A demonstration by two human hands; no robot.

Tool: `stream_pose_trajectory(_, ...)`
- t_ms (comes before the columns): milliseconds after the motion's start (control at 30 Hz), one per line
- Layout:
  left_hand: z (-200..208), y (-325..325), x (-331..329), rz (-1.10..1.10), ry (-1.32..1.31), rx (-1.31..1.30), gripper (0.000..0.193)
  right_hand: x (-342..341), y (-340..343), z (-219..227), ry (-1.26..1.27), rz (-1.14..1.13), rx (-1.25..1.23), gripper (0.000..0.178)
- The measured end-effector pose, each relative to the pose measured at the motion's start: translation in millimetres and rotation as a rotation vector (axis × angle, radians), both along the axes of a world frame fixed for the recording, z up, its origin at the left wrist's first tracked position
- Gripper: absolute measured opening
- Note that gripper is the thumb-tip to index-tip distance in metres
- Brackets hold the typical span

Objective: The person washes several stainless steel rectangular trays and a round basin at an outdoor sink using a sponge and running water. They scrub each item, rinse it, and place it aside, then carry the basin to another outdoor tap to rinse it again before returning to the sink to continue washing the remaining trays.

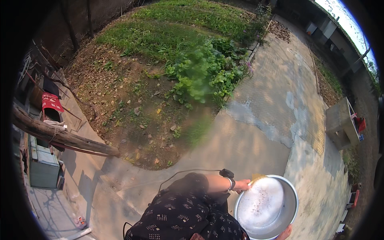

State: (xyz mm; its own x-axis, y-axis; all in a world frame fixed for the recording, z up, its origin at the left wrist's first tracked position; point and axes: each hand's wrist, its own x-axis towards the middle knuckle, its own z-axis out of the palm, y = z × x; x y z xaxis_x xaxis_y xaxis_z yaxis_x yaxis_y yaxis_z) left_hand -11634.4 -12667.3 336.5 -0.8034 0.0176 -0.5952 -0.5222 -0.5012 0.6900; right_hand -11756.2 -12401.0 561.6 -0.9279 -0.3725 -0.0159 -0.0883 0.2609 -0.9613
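I hold a round silver metal basin (288, 196), tipped so that its inside shows. Its pale bottom carries small brown specks. My left hand (241, 185) is closed on the upper left rim, and a black device with a band sits at that wrist. Beside those fingers, at the rim, is a small yellowish-brown patch (258, 176) that I cannot make out. My right hand (285, 233) grips the lower right rim; only part of it shows at the picture's bottom edge.
A concrete path (264, 136) runs ahead, right of a leafy green garden bed (204, 72). A wooden post (64, 138) leans at left, near a red cloth (52, 102) and a grey-green cabinet (43, 168). At right stands a concrete block structure (340, 124).
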Motion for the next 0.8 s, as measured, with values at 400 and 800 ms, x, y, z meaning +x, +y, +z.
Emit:
stream_pose_trajectory(400, -156, -202, -5, 0.439, 0.042, 0.5, 0.045, -228, -347, -133, 0.058, 0.369, 0.335, 0.042)
stream_pose_trajectory(800, 45, -693, 282, 1.557, 0.43, -0.411, 0.029, 36, -1143, -23, -0.416, 1.194, 0.308, 0.019)
